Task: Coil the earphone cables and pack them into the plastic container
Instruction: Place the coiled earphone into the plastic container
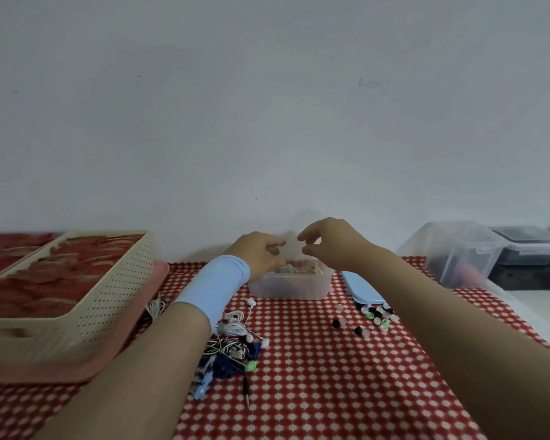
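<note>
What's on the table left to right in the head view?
cream basket → tangled earphones → plastic container → blue lid → clear bin → dark-lidded box. Ear tips left out: they overlap the lid.

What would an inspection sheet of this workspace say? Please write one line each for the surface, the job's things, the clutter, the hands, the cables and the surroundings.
Surface: table covered by a red-and-white checked cloth.
Job's things: translucent plastic container, open, with coloured items inside; blue lid lying to its right.
Clutter: loose ear tips near the lid; cream perforated basket standing on a pink tray.
Hands: left hand and right hand above the container, fingers curled; any grip is too blurred to tell.
Cables: tangled earphone pile in front of the container; small white bundle beside the tray.
Surroundings: plain wall; clear storage boxes at the right.
</note>
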The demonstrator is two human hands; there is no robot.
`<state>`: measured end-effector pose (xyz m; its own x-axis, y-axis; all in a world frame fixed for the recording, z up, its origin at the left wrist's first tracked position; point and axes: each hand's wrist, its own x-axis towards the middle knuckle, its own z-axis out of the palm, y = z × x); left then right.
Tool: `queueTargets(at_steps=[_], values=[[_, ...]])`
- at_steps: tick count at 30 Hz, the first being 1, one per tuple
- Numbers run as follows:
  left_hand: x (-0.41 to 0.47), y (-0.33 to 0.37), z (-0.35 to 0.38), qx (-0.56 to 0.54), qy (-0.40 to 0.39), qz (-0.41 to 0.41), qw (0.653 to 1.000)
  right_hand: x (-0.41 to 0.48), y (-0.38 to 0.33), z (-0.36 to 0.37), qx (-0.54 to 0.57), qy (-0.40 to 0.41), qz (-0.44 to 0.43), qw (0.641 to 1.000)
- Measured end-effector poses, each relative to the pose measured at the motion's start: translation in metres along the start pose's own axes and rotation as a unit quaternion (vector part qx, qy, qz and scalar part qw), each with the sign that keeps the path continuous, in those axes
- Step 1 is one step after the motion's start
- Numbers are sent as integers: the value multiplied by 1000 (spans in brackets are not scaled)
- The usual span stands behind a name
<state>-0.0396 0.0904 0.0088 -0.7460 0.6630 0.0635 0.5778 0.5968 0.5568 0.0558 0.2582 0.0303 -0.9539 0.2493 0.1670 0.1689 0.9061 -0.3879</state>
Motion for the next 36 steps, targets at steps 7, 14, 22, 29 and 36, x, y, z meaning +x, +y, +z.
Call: queueTargets(at_steps=[7,14,22,29,36], values=[[-43,-13,-23,-4,63,25,998,-20,-41,6,37,-25,-79,996],[-89,-42,-23,116,-42,-23,992,-32,-82,58,-51,-144,-95,984],[-98,-53,-31,166,-54,-42,984,-34,-98,90,-20,-162,-85,983],[-109,-35,-36,115,-9,-9,993,-35,-82,71,150,-68,-53,985],[-99,-6,-45,-59,96,55,992,-47,-71,18,365,-58,-29,929]])
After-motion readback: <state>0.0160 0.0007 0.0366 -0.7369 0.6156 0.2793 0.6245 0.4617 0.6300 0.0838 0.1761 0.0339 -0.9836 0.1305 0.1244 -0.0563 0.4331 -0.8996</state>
